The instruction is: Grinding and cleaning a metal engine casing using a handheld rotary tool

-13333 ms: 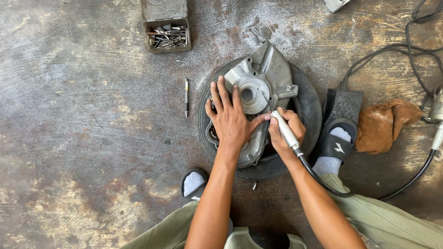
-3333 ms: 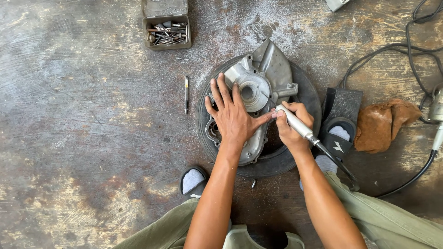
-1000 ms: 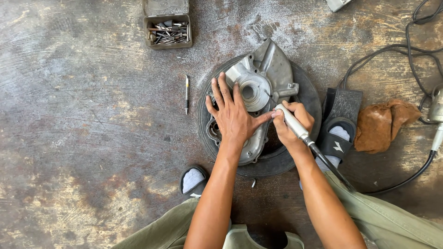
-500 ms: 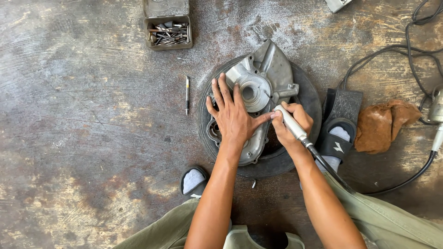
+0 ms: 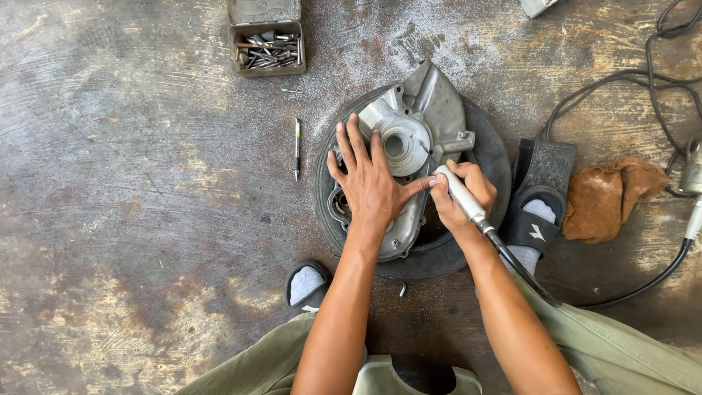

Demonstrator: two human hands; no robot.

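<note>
Grey cast metal: the grey cast-aluminium engine cover (image 5: 409,157) lies flat on a round black rubber tyre (image 5: 491,157), which likely cushions it and keeps it from sliding on the stained concrete floor (image 5: 146,219).
Left hand: the left hand (image 5: 369,179) is spread open, palm down on the cover's middle, fingers fanned toward its round hub; it seems to be pressing the piece still rather than gripping it.
Right hand: the right hand (image 5: 461,194) is clenched like a pen grip around a slim grey rotary handpiece (image 5: 461,194), its tip angled onto the cover just beside the left thumb.
Cover relative to hands: directly beneath both, left hand on top, right hand at its right edge.
Cable: a black flexible shaft (image 5: 523,274) runs from the handpiece back past the right forearm.
Feet: a black slide sandal (image 5: 537,194) rests just right of the tyre, bracing the person's squat.
Far edge of the floor: an open metal box of small bits (image 5: 267,47).
Left of the tyre: a thin pencil-like bit (image 5: 297,146) lies alone.
Right side of the floor: a crumpled brown rag (image 5: 614,197) beside black cords (image 5: 643,73).
</note>
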